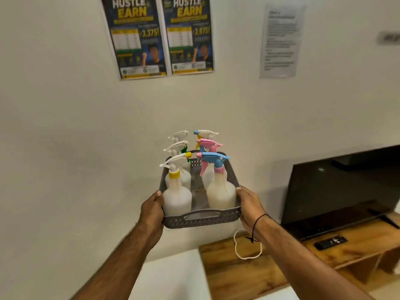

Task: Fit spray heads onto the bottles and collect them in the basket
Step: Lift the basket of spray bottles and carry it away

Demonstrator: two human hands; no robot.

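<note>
I hold a grey perforated basket (201, 220) up in the air in front of a cream wall. My left hand (152, 210) grips its left rim and my right hand (250, 205) grips its right rim, thumbs over the edge. Several white bottles stand upright inside, each with a spray head on. The near left bottle (177, 197) has a white head with a yellow collar. The near right bottle (220, 194) carries a blue head with a pink trigger. Behind them I see white, pink and blue-tipped spray heads (207, 144).
A wooden table (233, 269) lies below on the right, with a white cord (242, 250), a black remote (331, 242) and a dark TV screen (342, 187). A white surface (173, 276) is below the basket. Posters (158, 35) and a printed sheet (281, 40) hang on the wall.
</note>
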